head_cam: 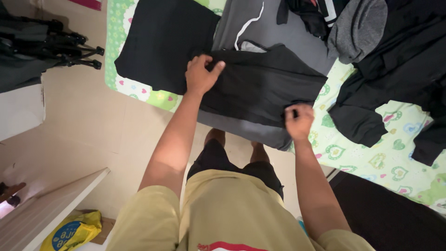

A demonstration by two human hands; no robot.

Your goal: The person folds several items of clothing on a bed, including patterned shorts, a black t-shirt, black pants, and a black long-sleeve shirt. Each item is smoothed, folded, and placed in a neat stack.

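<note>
While standing at a bed with a green patterned sheet (371, 158), a person's left hand (200, 74) and right hand (299, 122) pinch opposite corners of a black folded fabric garment (265, 86), fingers closed, keeping it flat on a grey garment (278, 28).

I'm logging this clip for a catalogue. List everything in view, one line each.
black garment: one, black, on the bed edge, gripped by both hands
grey garment: one, grey with a white stripe, under the black one
folded black cloth: one, black, left on the bed
dark clothes pile: several, black and grey, right on the bed
bedsheet: one, green with hearts
tripod: one, black, on the floor, upper left
yellow bag: one, yellow and blue, lower left
left hand: one, gripping the black garment's top edge
right hand: one, pinching its lower corner
</note>
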